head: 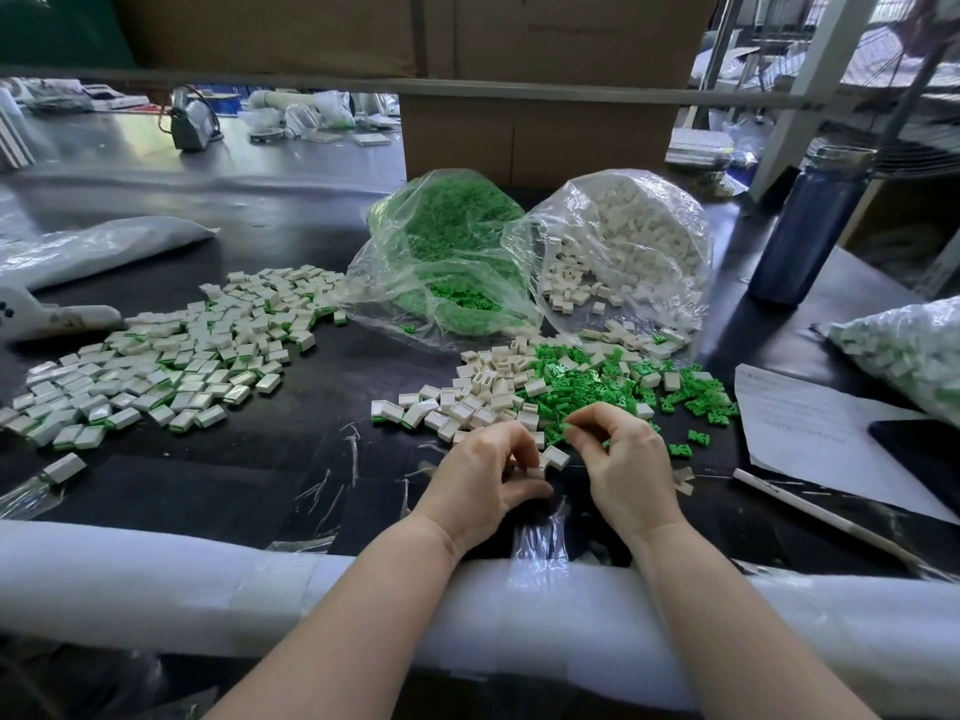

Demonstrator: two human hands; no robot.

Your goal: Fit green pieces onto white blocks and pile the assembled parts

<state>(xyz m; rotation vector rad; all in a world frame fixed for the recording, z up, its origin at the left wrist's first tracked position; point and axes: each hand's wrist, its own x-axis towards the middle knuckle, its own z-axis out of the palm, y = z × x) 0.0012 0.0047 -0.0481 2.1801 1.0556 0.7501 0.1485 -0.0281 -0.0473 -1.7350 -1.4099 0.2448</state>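
Note:
My left hand [488, 472] pinches a small white block [535, 471] just above the black table near its front edge. My right hand [623, 459] has its fingers curled, with a green piece [567, 431] pinched at the fingertips. One more white block [556, 456] lies between the two hands. Right behind them spreads a loose heap of white blocks [483, 392] and green pieces [587, 387]. A wide pile of assembled parts [171, 356], white with green edges, covers the table's left side.
Two open plastic bags stand behind the heaps, one of green pieces [447, 241], one of white blocks [623, 236]. A dark bottle [810, 226], a paper sheet [810, 428], a pen [810, 511] and another bag [909, 350] lie right. White foam padding [208, 579] lines the front edge.

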